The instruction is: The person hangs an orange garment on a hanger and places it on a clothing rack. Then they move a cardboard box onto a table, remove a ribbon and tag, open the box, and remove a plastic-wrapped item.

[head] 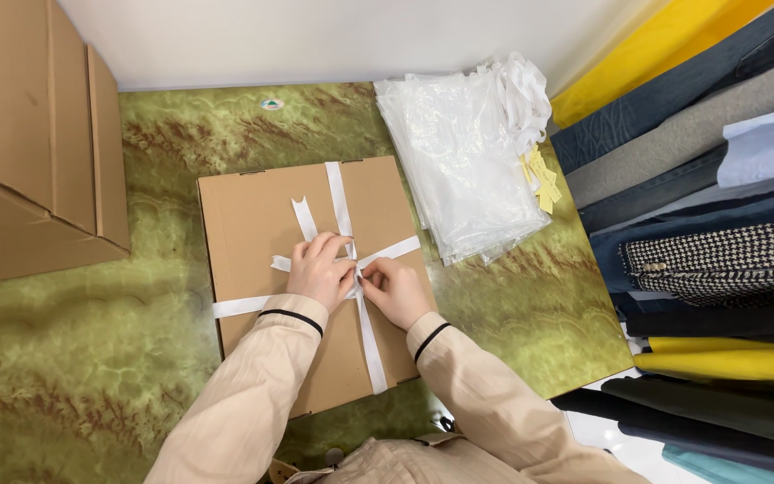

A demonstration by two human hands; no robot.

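Pinching the white ribbon [344, 208] where it crosses, our left hand [320, 271] and right hand [396, 291] close their grip atop the cardboard box [253, 224], mid-worktop [64, 358], clear bags [459, 161] near the far edge.

The left hand [320, 269] and right hand [393, 289] hide the ribbon [340, 202] crossing on the box [253, 224]. The stacked cartons [29, 134] and hanging clothes [709, 179] are cut off by the frame's edges.
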